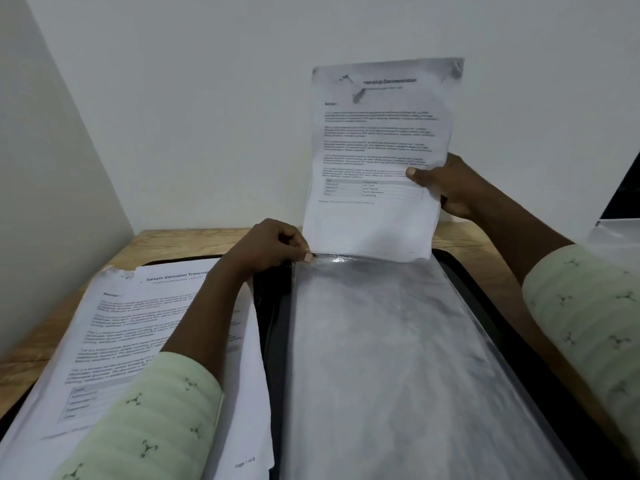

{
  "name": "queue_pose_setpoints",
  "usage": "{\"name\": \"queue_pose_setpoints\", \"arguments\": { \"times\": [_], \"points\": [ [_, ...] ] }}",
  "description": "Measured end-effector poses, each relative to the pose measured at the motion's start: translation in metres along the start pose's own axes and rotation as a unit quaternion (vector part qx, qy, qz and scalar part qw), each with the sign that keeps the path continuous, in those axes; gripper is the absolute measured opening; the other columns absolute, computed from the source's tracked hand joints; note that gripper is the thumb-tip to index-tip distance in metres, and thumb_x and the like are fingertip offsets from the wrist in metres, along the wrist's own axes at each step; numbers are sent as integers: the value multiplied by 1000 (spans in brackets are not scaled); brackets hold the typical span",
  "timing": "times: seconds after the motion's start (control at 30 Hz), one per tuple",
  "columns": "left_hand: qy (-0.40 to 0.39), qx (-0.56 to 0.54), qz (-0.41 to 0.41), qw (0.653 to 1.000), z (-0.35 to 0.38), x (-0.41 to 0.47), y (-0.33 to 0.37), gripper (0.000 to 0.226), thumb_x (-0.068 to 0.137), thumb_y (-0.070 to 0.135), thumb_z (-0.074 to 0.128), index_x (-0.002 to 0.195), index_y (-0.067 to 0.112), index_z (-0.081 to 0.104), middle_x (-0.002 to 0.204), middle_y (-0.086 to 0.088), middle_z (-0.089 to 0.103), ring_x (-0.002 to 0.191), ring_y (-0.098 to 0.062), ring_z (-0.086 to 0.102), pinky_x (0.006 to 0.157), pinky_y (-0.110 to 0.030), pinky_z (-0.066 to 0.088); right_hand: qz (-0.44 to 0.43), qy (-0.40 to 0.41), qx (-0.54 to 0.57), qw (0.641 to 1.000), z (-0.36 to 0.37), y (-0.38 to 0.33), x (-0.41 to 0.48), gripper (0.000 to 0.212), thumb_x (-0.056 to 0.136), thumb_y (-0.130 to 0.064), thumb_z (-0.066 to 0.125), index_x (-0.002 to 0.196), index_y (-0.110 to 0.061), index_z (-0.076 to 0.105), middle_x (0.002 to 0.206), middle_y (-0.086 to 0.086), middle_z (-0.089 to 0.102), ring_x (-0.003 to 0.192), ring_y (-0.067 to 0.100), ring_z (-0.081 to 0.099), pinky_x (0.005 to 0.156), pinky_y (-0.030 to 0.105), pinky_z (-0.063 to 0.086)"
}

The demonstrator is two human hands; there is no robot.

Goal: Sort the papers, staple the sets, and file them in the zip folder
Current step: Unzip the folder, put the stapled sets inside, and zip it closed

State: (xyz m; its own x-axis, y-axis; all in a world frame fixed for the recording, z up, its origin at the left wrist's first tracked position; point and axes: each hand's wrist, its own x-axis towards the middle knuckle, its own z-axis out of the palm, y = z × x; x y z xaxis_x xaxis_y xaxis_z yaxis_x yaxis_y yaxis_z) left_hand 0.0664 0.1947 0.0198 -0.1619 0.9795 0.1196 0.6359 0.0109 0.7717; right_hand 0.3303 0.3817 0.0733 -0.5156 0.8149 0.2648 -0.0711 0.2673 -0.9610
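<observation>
Head view — right grip (pixel 450 188) clamps crinkled paper set (pixel 377 150), left grip (pixel 270 247) pinches glossy plastic sleeve (pixel 381 341).

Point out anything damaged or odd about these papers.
Two corners look damaged. The set of papers held up in the right hand is crumpled at its top right corner, with dark smudges by the heading. The stack lying at left has a ragged, torn top left corner.

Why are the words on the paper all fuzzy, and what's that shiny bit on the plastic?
In the head view the held-up paper is blurred, so its small print cannot be read; in the same view the shiny streak is light glaring off the top edge of the clear plastic sleeve, beside the left hand.
</observation>
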Motion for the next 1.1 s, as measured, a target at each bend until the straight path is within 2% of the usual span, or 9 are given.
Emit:
{"name": "queue_pose_setpoints", "arguments": {
  "times": [0.17,0.27,0.37,0.57,0.67,0.73,0.9,1.0,1.1],
  "points": [
    [0,-53,-10,999,-1,-4,-1,12,76,10,81,82,2,74,82,-11,72,70,-9,57,68,-20,43,34,-28,-30,999,1,0,14,45,92,0,61,136,-8,55,128,3,65,112,15,64,98,31,52],
    [-2,-73,-14,997,2,-3,-1,13,77,10,82,82,2,74,72,-6,67,56,-3,52,55,-12,39,63,-68,-53,994,4,2,15,45,93,1,59,136,-9,55,125,1,66,112,16,65,92,27,54],
    [12,-63,-25,998,5,0,-3,12,76,14,84,76,9,73,66,-4,59,49,-2,45,50,-12,35,100,-103,-41,989,6,7,16,46,92,1,59,137,-9,54,130,5,64,117,22,63,97,34,53],
    [26,17,42,999,19,7,3,17,76,14,82,65,23,72,94,2,60,75,-8,52,74,-18,39,181,-190,-14,965,3,14,11,43,92,-9,60,134,-13,56,129,4,66,116,22,64,95,35,54],
    [2,82,10,997,28,10,6,13,76,39,82,78,29,74,114,8,45,110,-11,44,99,-26,36,208,-178,-52,960,-2,25,11,49,88,-3,64,135,-12,55,131,6,65,119,25,63,100,39,51],
    [-15,125,6,992,32,11,8,24,73,49,81,82,28,73,117,9,46,117,-11,37,105,-33,32,203,-151,-36,967,-7,31,10,53,86,6,63,136,-9,54,131,7,64,118,25,63,96,37,53],
    [10,153,71,986,42,11,21,26,71,51,73,66,33,55,97,7,57,105,-17,49,100,-52,40,184,-115,-1,976,-8,33,-1,51,85,16,59,131,-6,55,125,8,66,106,19,68,81,26,59],
    [-6,153,69,986,45,12,29,7,77,38,59,77,31,57,80,9,62,82,-14,56,97,-46,43,152,-108,-2,982,-7,31,-3,53,82,18,61,129,-7,57,122,6,68,107,18,68,83,27,59],
    [-45,158,80,983,56,10,44,14,82,37,60,94,38,67,70,16,61,69,3,53,89,-37,43,130,-94,-7,987,-3,31,-2,54,78,19,65,124,-9,59,121,7,69,110,23,67,89,34,57]
  ]
}}
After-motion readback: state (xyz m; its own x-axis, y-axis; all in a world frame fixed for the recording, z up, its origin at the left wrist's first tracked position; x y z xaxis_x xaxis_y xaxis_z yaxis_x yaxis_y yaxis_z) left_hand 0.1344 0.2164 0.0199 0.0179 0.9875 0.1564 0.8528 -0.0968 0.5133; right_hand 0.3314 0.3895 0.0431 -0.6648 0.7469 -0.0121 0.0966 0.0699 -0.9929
